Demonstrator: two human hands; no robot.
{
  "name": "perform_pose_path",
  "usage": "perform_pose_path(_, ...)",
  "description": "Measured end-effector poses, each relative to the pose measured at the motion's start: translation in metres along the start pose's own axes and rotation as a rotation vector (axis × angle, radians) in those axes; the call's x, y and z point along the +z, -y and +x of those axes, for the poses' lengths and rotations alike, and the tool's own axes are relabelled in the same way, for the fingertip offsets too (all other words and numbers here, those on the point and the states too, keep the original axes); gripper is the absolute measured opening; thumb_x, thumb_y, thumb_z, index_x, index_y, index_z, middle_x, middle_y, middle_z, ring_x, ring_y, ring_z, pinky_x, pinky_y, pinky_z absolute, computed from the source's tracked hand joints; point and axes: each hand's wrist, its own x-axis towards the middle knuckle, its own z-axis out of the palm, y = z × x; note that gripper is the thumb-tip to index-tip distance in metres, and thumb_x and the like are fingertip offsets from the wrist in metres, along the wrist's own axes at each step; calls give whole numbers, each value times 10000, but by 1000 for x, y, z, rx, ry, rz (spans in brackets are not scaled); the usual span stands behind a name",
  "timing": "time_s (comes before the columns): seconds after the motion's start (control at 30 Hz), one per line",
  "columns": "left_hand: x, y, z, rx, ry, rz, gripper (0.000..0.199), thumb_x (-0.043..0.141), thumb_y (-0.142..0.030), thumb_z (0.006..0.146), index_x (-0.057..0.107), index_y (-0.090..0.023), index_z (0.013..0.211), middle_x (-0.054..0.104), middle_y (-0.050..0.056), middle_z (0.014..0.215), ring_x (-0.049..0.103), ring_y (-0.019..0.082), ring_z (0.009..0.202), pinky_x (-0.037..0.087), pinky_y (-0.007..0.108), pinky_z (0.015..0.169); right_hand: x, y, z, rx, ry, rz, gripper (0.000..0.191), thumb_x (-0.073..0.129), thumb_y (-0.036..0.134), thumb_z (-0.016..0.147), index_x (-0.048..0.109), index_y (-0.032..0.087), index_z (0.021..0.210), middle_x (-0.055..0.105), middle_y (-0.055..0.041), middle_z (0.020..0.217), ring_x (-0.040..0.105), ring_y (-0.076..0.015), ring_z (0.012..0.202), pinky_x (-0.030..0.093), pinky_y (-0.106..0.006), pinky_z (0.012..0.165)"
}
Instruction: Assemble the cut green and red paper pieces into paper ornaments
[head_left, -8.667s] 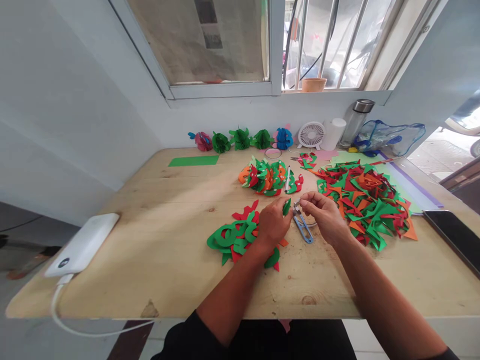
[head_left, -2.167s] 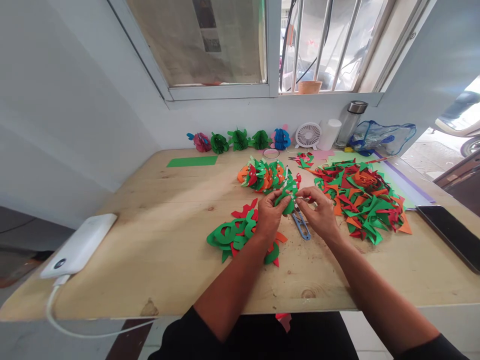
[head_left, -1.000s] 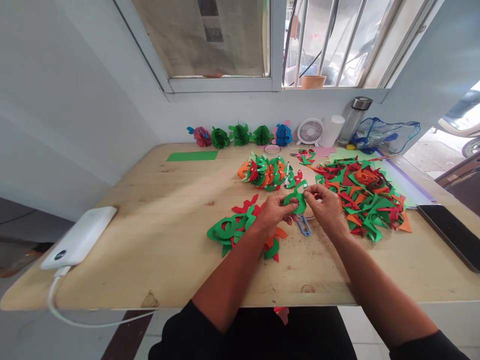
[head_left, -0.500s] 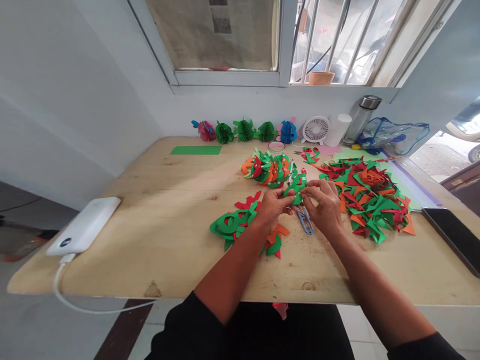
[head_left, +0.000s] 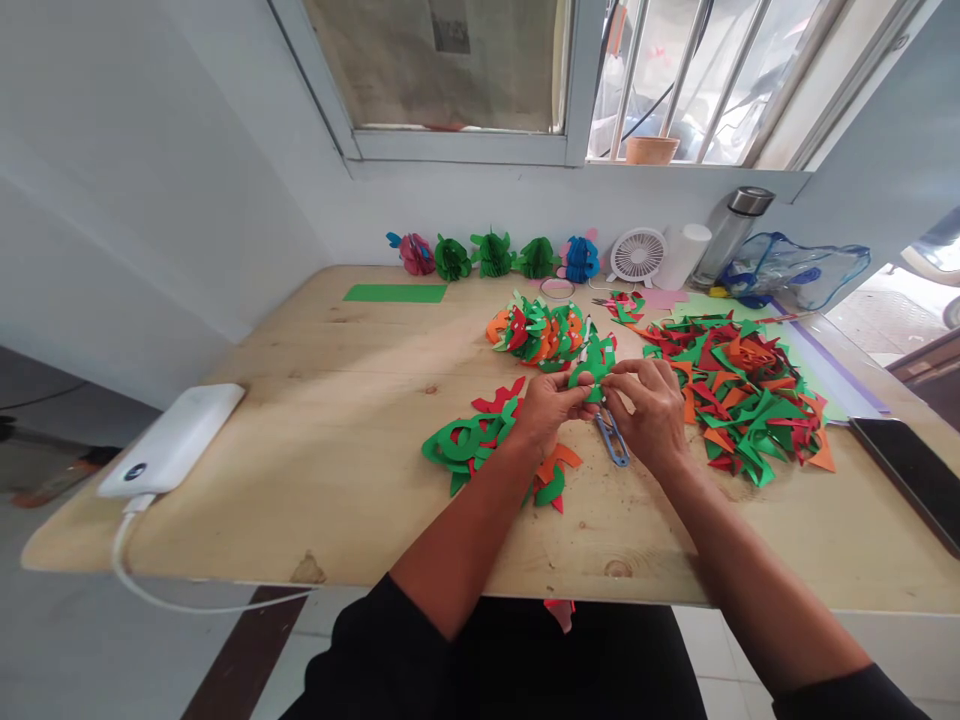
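Observation:
Between my two hands is a green paper cut-out (head_left: 589, 378). My left hand (head_left: 551, 408) pinches its left side. The fingers of my right hand (head_left: 646, 405) are closed at its right edge; whether they grip the paper or something small there is hidden. Just beyond lies a row of folded green, red and orange paper pieces (head_left: 541, 332). A blue-handled tool (head_left: 613, 440) rests on the table below my fingers. Under and left of my left forearm spreads a loose pile of green, red and orange cut-outs (head_left: 469, 440).
A big heap of paper scraps (head_left: 750, 390) lies right of my right hand, with a phone (head_left: 911, 475) beyond it. Paper figures (head_left: 493, 255), a small fan (head_left: 637, 256) and a glass bottle (head_left: 731, 238) line the wall. A white power bank (head_left: 172, 440) sits at the left edge.
The view has shifted slightly. Both hands stay at the green cut-out in almost the same pose.

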Motion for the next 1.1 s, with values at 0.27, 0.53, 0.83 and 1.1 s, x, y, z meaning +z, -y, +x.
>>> perform_pose_path(0.27, 2, -1, -1, -10, 3, 32, 143, 702, -150, 639, 625, -103, 750, 607, -5, 608, 603, 97, 504, 502, 240, 549, -2, 0, 2, -17, -75, -137, 128, 555, 215, 823, 651, 216, 737, 635, -55, 904, 490, -206, 862, 364, -337, 737)
perform_pose_path(0.53, 1, -1, 1, 12, -9, 18, 139, 696, -139, 632, 637, -105, 753, 602, -8, 619, 584, 84, 494, 504, 250, 565, -4, 1, 2, -85, 30, -142, 138, 553, 229, 832, 642, 221, 728, 629, -52, 897, 467, -207, 879, 342, -334, 740)
perform_pose_path(0.83, 2, -4, 0, 10, -16, -14, 192, 753, -159, 574, 660, -103, 733, 624, 6, 659, 572, 79, 502, 495, 252, 570, -6, 2, 4, -115, 42, -157, 135, 549, 211, 838, 657, 226, 757, 636, -51, 899, 463, -205, 879, 341, -327, 732)
perform_pose_path(1.1, 0, -2, 2, 38, -20, -22, 216, 743, -153, 586, 675, -104, 785, 639, 21, 646, 568, 78, 486, 471, 234, 540, -6, 0, 3, -118, 71, -170, 113, 564, 200, 825, 666, 227, 784, 633, -54, 938, 460, -209, 890, 339, -333, 735)
